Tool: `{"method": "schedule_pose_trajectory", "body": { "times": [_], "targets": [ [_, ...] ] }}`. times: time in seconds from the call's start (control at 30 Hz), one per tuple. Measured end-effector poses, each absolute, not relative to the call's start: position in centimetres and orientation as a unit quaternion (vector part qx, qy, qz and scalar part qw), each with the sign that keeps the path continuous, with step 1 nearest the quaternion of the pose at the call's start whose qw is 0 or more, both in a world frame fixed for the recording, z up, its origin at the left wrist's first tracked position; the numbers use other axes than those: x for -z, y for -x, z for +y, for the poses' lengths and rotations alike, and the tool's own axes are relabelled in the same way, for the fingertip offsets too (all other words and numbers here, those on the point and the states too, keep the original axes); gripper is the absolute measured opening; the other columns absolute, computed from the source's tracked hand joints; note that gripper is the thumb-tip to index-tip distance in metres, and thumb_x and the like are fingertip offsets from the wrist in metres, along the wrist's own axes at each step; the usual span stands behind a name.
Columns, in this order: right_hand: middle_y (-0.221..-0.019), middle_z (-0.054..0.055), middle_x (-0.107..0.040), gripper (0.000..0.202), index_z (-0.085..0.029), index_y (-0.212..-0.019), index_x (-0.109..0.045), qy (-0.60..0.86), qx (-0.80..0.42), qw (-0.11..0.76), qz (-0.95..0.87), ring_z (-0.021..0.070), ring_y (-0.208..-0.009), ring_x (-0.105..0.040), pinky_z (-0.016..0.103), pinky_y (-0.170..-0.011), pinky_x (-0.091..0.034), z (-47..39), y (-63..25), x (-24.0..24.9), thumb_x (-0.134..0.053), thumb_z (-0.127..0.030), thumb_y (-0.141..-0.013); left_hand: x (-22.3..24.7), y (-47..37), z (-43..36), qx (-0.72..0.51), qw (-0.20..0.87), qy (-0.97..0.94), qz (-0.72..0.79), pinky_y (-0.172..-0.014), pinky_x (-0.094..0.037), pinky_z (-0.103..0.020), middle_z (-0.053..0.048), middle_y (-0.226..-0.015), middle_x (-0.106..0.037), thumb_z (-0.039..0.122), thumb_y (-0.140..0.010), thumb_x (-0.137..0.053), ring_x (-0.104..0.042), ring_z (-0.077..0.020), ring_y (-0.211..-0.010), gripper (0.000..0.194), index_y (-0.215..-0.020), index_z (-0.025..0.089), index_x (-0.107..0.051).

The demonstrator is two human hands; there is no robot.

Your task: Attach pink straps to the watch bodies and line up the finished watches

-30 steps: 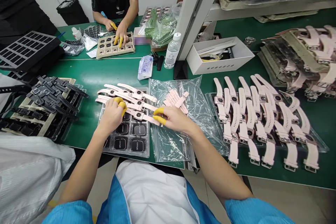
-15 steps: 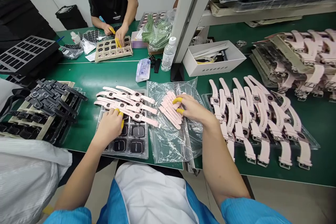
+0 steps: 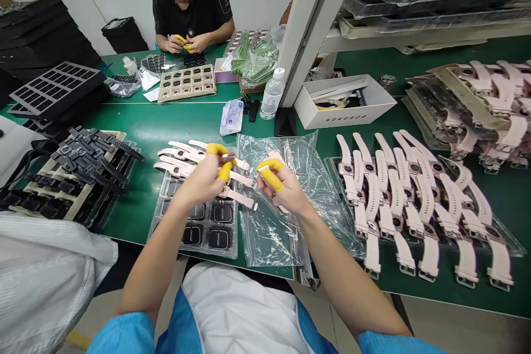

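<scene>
My left hand (image 3: 205, 177), with yellow finger cots, is closed on a small watch case (image 3: 226, 158), raised above the clear tray. To its right my right hand (image 3: 282, 185), also in yellow cots, pinches a pale pink watch strap (image 3: 264, 169); most of the strap is hidden by the fingers. A gap separates the two hands. Beneath the left hand, pink-strapped watches (image 3: 176, 170) lie across a clear tray (image 3: 232, 253) of dark square watch faces (image 3: 219, 238). Under the right hand is a clear plastic bag (image 3: 269, 238) with loose pink straps, largely covered by the hand.
Rows of pink watches (image 3: 409, 193) lie on the right, stacked trays (image 3: 440, 116) behind them. A white box (image 3: 346, 105), a bottle (image 3: 272, 97) and a post (image 3: 305, 33) stand ahead. Black straps (image 3: 89, 155) are piled left. A co-worker (image 3: 193, 5) sits opposite.
My left hand has lifted off the tray, now with a watch case. My right hand has risen from the loose straps, moving left with one strap. The co-worker's hands have drawn back from their tray.
</scene>
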State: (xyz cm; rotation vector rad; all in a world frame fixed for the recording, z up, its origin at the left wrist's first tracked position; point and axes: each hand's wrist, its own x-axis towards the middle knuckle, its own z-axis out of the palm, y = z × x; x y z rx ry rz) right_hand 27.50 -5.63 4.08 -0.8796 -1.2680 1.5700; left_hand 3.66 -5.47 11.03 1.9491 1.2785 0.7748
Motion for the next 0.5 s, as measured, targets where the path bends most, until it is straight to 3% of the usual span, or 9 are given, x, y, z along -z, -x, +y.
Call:
{"method": "schedule_pose_trajectory", "body": {
  "times": [0.17,0.33,0.5],
  "targets": [
    [-0.064,-0.003,-0.062,0.041,-0.022,-0.093,-0.056,0.298,-0.730,0.424,-0.445,0.0096,-0.044,-0.043,0.023,-0.040,-0.035,-6.6,-25.6,-3.6,-0.074,-0.059,-0.088,-6.1,-7.0,-3.6,-0.317,0.324,-0.792,0.409,-0.105,-0.056,-0.047,-0.018,-0.128,-0.066,0.019,-0.101,-0.044,-0.066,-0.0259,-0.121,0.036,-0.136,0.016,-0.050],
    [-0.058,-0.003,-0.063,0.042,-0.021,-0.091,-0.059,0.290,-0.761,0.398,-0.423,0.0097,-0.040,-0.043,0.023,-0.038,-0.035,-6.3,-25.6,-3.8,-0.079,-0.057,-0.084,-5.1,-6.4,-4.0,-0.299,0.280,-0.845,0.344,-0.110,-0.053,-0.048,-0.013,-0.134,-0.066,0.004,-0.090,-0.043,-0.062,-0.0249,-0.128,0.055,-0.140,0.021,-0.057],
    [-0.056,-0.003,-0.061,0.041,-0.021,-0.088,-0.058,0.291,-0.776,0.418,-0.373,0.0083,-0.038,-0.041,0.021,-0.036,-0.031,-6.2,-25.5,-4.0,-0.082,-0.053,-0.081,-5.5,-6.3,-4.2,-0.303,0.262,-0.846,0.352,-0.112,-0.052,-0.049,-0.014,-0.136,-0.065,0.010,-0.099,-0.041,-0.061,-0.0253,-0.130,0.048,-0.142,0.021,-0.058]
  ]
}}
